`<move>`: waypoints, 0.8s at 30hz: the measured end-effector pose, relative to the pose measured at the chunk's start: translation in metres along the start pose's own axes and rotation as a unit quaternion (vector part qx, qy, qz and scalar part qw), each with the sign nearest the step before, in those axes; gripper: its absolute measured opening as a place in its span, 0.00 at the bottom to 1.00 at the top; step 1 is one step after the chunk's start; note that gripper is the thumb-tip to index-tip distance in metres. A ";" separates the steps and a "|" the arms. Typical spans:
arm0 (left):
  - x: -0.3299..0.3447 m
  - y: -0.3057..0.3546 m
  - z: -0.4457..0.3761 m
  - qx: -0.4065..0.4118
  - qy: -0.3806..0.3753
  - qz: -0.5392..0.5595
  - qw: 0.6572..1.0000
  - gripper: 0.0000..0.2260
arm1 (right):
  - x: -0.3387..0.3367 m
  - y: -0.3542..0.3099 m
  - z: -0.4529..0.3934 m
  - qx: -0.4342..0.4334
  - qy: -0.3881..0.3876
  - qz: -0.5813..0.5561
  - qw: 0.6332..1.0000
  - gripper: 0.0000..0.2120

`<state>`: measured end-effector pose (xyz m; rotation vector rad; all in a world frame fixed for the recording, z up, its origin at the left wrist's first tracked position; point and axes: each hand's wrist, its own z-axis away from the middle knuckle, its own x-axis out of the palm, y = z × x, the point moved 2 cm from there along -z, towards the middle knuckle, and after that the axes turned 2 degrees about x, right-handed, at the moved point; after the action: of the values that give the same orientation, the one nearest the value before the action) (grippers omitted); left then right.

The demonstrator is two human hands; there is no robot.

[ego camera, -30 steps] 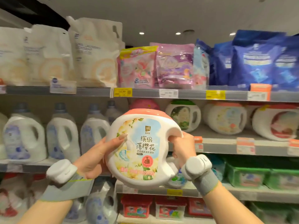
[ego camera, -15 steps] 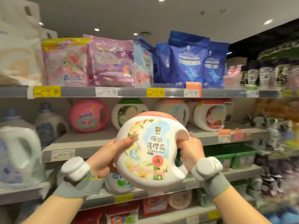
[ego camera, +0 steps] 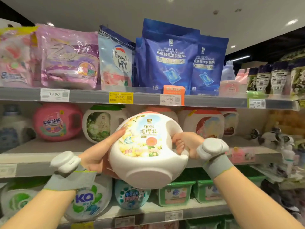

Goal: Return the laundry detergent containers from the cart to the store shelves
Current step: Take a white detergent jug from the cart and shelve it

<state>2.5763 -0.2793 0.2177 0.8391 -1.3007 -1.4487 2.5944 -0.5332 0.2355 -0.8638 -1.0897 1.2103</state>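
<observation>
A round white detergent container (ego camera: 145, 156) with a peach cap and a floral label is held up in front of the middle shelf (ego camera: 49, 147), tilted with its base toward me. My right hand (ego camera: 184, 144) grips its handle with curled fingers. My left hand (ego camera: 102, 151) supports its left side, fingers straight along the label. Behind it on the shelf stand similar tubs: a pink one (ego camera: 57, 122), a green-capped one (ego camera: 100, 123) and peach-capped ones (ego camera: 206, 124).
The top shelf carries refill pouches, pink (ego camera: 67, 58) and blue (ego camera: 166, 57). The lower shelf holds round tubs (ego camera: 87, 199) and green boxes (ego camera: 176, 194). Bottles and small packs (ego camera: 264, 78) fill the shelving to the right. Price tags (ego camera: 121, 97) line the shelf edges.
The view has swung right along the shelves. The container has risen toward the middle shelf and tipped so its base faces me. Both hands keep their hold.
</observation>
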 end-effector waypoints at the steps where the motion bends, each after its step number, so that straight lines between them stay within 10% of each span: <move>1: -0.004 0.001 -0.007 -0.005 0.008 0.000 1.000 0.29 | 0.001 -0.004 -0.009 0.021 -0.020 -0.009 1.000 0.09; 5: -0.017 0.007 -0.031 -0.035 0.048 -0.003 0.998 0.35 | 0.003 -0.014 -0.038 0.067 -0.075 -0.066 0.993 0.05; 10: -0.034 0.027 -0.069 -0.047 0.060 -0.015 0.997 0.39 | 0.005 -0.036 -0.071 0.065 -0.095 -0.102 0.988 0.28; 17: -0.034 0.048 -0.114 -0.043 0.090 -0.084 0.992 0.26 | 0.001 -0.058 -0.114 0.059 -0.086 -0.140 0.985 0.28; 24: -0.027 0.058 -0.138 -0.027 0.069 -0.057 0.996 0.37 | -0.011 -0.072 -0.144 -0.012 -0.041 -0.119 0.992 0.23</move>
<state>2.7251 -0.2925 0.2454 0.9727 -1.1200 -1.4807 2.7525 -0.5503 0.2618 -0.6844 -1.2394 1.0423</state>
